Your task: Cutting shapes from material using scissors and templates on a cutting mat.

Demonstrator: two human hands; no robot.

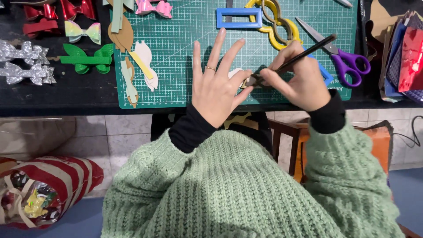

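A small tan template piece lies near the front edge of a green cutting mat, pinned there under the left hand's thumb. The left hand lies flat and spread wide on the mat, a ring on one finger, gripping nothing. Just right of it, the right hand is closed around a dark pencil, its tip at the piece. Farther back on the mat lie a blue rectangular template and yellow looped templates. Purple-handled scissors rest at the mat's right edge. Left of the mat sit a green glitter bow and silver glitter bows.
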